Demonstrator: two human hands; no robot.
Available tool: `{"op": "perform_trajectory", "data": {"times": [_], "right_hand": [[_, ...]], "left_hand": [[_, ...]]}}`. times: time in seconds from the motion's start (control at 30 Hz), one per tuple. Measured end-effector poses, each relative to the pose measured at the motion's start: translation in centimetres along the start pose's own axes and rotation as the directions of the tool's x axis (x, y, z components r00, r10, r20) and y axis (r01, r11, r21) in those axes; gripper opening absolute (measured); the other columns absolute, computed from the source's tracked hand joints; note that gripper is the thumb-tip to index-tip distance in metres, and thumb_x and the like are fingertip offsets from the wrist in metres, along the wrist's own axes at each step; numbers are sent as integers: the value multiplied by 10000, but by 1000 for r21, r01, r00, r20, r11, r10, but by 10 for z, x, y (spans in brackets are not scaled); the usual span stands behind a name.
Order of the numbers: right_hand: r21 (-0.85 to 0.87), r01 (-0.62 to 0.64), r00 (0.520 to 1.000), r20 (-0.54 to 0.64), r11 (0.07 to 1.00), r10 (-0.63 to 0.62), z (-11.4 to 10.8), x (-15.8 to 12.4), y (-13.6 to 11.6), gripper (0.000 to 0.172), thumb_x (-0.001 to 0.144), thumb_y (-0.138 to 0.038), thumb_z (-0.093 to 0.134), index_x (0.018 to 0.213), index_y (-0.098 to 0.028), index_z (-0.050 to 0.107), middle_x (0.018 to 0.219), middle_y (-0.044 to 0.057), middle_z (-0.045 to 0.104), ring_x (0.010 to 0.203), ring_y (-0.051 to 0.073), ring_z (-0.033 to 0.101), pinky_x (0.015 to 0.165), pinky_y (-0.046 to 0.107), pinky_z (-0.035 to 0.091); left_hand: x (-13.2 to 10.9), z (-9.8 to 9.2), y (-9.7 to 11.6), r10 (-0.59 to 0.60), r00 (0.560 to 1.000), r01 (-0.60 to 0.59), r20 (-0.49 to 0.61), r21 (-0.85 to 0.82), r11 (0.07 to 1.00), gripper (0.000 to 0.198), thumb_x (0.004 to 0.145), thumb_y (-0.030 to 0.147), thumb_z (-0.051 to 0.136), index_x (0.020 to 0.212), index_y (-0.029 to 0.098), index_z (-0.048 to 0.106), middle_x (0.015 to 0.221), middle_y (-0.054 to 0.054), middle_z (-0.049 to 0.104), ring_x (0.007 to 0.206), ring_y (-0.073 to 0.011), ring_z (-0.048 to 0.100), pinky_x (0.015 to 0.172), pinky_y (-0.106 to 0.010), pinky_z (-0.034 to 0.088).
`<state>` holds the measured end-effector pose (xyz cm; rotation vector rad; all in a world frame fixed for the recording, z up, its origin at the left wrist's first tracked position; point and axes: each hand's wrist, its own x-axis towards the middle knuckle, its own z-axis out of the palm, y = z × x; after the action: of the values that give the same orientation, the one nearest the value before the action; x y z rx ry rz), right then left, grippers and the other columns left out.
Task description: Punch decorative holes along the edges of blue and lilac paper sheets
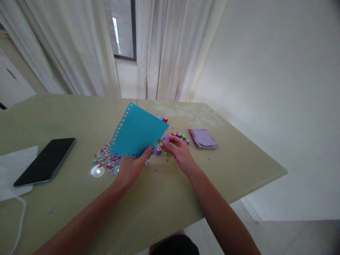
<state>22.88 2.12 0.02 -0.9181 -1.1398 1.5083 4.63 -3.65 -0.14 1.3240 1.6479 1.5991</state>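
My left hand (131,166) pinches the near edge of a blue paper sheet (138,131) whose two edges carry rows of punched holes; the sheet is tilted up off the table. My right hand (179,150) is curled over a small purple punch (165,139) just right of the sheet, fingers closed around it. More small punches lie close by: a purple one (158,151) near my left thumb, a red one (165,119) behind the sheet, and a row of purple and green ones (182,136) beyond my right fingers.
A pile of coloured paper bits (105,158) lies left of my left hand. A black phone (45,161) rests on white paper (16,163) at the left. A stack of purple sheets (203,139) sits to the right. The table edge (265,184) runs close on the right.
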Motion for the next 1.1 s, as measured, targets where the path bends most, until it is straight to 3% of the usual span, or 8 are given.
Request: {"op": "perform_trajectory", "data": {"times": [0.2, 0.3, 0.47, 0.67, 0.97, 1.1], "right_hand": [[128, -94, 994, 70, 987, 86, 8, -2, -2, 562, 611, -629, 1002, 795, -202, 688, 730, -32, 684, 638, 103, 647, 585, 209, 484], [141, -74, 996, 58, 987, 67, 8, -4, -2, 563, 620, -631, 999, 799, -203, 682, 720, -40, 666, 635, 93, 617, 589, 210, 452], [122, -48, 999, 23, 991, 46, 8, -5, -3, 547, 628, -630, 994, 792, -200, 699, 713, -41, 637, 628, 95, 552, 603, 236, 419], [84, -32, 999, 20, 996, 30, 9, -4, -1, 523, 648, -625, 980, 797, -200, 714, 728, -27, 645, 636, 107, 522, 615, 259, 414], [242, -66, 997, -32, 968, 76, 11, -4, -1, 515, 565, -491, 1049, 883, -209, 759, 846, -23, 734, 688, 94, 622, 649, 221, 494], [220, -77, 995, -37, 972, 88, 10, -2, 1, 548, 599, -565, 1011, 948, -221, 766, 817, -34, 713, 630, 91, 595, 590, 230, 461]], "left_hand": [[-6, 1, -3, -22, 994, 22, 109, 1, 1000, 284, 784, 513, 772, 939, 277, 804, 1175, -94, 837, 1200, -371, 753, 1140, -530, 546], [-7, 2, -1, -25, 992, 26, 124, -7, 1000, 283, 786, 504, 769, 956, 281, 798, 1148, -93, 840, 1192, -367, 756, 1135, -530, 552], [-4, 0, 0, -47, 999, 47, 15, 20, 999, 307, 735, 521, 819, 938, 294, 775, 1102, -97, 834, 1253, -400, 722, 1198, -571, 486], [-5, 1, -1, -38, 999, 38, 24, 3, 999, 274, 739, 500, 822, 920, 301, 766, 1064, -86, 835, 1229, -387, 732, 1200, -565, 485], [-8, 2, -4, 23, 997, -24, 79, 7, 1000, 271, 786, 487, 805, 984, 301, 794, 1103, -87, 837, 1226, -372, 737, 1195, -556, 497], [-8, 3, -6, 26, 997, -30, 68, 56, 998, 282, 764, 520, 804, 957, 315, 786, 1070, -88, 831, 1340, -397, 669, 1276, -583, 379]]}}
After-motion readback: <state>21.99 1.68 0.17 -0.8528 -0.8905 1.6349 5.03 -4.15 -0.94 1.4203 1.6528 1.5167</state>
